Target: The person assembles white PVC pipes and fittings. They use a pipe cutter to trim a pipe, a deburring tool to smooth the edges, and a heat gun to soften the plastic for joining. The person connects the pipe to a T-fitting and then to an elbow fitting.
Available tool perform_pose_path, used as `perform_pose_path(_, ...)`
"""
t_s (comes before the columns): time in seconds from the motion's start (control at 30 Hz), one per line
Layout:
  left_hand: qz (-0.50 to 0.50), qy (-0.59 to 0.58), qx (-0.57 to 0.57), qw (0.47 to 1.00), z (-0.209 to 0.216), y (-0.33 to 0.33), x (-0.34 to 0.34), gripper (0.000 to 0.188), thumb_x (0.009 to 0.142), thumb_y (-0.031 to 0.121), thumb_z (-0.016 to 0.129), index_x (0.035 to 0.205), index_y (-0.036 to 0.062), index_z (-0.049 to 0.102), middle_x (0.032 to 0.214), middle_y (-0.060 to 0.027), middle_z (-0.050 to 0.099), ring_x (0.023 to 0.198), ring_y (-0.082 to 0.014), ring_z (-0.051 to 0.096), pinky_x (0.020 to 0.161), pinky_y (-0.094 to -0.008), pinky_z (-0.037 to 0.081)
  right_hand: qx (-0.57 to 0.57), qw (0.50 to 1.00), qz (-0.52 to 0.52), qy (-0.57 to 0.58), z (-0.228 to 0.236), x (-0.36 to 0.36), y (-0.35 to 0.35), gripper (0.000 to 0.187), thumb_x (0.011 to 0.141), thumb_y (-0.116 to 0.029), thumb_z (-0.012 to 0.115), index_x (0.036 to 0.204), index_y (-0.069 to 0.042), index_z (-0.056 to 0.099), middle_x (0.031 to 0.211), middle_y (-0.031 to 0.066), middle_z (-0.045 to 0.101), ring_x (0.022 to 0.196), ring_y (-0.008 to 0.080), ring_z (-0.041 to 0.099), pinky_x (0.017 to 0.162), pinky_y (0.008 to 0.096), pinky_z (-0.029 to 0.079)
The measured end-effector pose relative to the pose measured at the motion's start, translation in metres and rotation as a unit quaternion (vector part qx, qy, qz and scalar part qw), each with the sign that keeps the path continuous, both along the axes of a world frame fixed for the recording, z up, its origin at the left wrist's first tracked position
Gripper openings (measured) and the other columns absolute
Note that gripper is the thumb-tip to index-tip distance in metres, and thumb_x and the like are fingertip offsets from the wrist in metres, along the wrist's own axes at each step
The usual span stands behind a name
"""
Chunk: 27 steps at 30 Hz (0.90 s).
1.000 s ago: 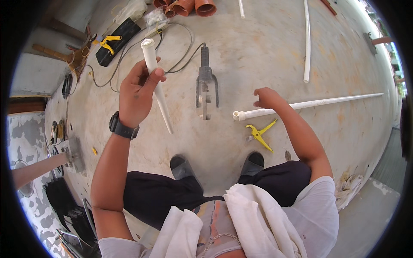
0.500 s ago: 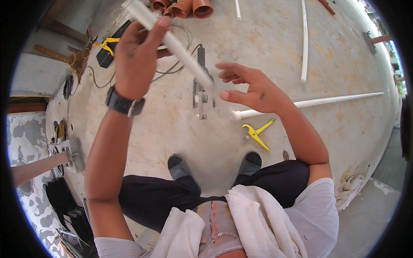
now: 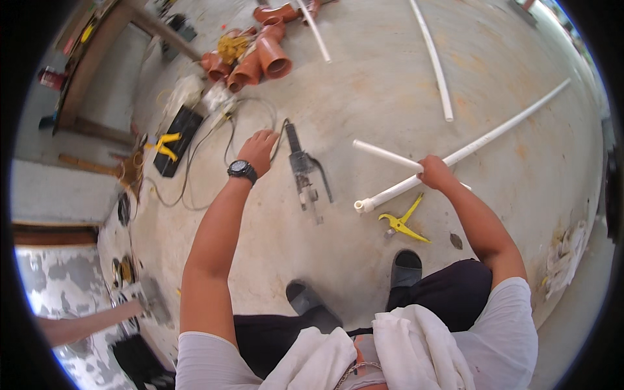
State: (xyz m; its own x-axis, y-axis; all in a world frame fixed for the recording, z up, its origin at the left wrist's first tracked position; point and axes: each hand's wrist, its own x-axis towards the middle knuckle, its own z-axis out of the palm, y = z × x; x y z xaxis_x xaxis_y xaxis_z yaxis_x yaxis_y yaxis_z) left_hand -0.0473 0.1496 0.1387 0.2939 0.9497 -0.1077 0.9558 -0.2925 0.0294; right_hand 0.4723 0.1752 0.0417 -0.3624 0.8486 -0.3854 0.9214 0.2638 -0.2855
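My right hand is closed around a short white plastic pipe, held at a slant over a longer white pipe. The long pipe lies on the floor with a white fitting at its near end. My left hand, with a black watch on the wrist, is open and stretched toward the black handle of a pipe welding iron. A small gap shows between hand and handle; its fingertips are partly turned away. Below the long pipe's near end lies a yellow pipe cutter.
Orange pipe fittings are heaped at the far left. A black case with a yellow-handled tool stands left of my left hand, and a cable winds over the floor. Two more white pipes lie farther off.
The short pipe has passed from my left hand to my right, which has moved right and lowered. My left hand has come down toward the welding iron. The whole view has shifted.
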Motion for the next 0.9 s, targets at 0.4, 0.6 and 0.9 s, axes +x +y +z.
perform_pose_path(0.4, -0.287, 0.141, -0.075, 0.945, -0.079, 0.089, 0.01, 0.021, 0.08, 0.002, 0.066, 0.099, 0.0119, 0.067, 0.105, -0.0071, 0.064, 0.117, -0.0284, 0.059, 0.118, -0.0443, 0.037, -0.068, 0.997, 0.022, 0.038, -0.043, 0.025, 0.001, 0.037, 0.085, -0.015, 0.074, 0.122, -0.015, 0.074, 0.126, 0.011, 0.069, 0.116, 0.034, 0.065, 0.101, 0.045, 0.053)
perform_pose_path(0.6, -0.099, 0.021, -0.1, 0.99, -0.074, 0.006, -0.073, 0.025, 0.073, 0.001, 0.067, 0.096, 0.0118, 0.066, 0.098, -0.0094, 0.064, 0.104, -0.0328, 0.06, 0.1, -0.0464, 0.043, -0.04, 0.995, 0.066, 0.064, -0.034, 0.032, -0.016, 0.038, 0.081, -0.013, 0.078, 0.119, -0.014, 0.074, 0.124, 0.0076, 0.069, 0.115, 0.0323, 0.066, 0.099, 0.0435, 0.054)
perform_pose_path(0.9, 0.195, -0.015, -0.031, 0.98, -0.045, -0.153, -0.107, 0.018, 0.077, 0.012, 0.079, 0.093, 0.0112, 0.073, 0.095, -0.0146, 0.072, 0.094, -0.0384, 0.068, 0.084, -0.0495, 0.052, -0.019, 0.996, 0.05, 0.07, -0.032, 0.02, 0.004, 0.038, 0.08, -0.011, 0.079, 0.118, -0.014, 0.075, 0.117, 0.0087, 0.07, 0.111, 0.0329, 0.066, 0.096, 0.0447, 0.054)
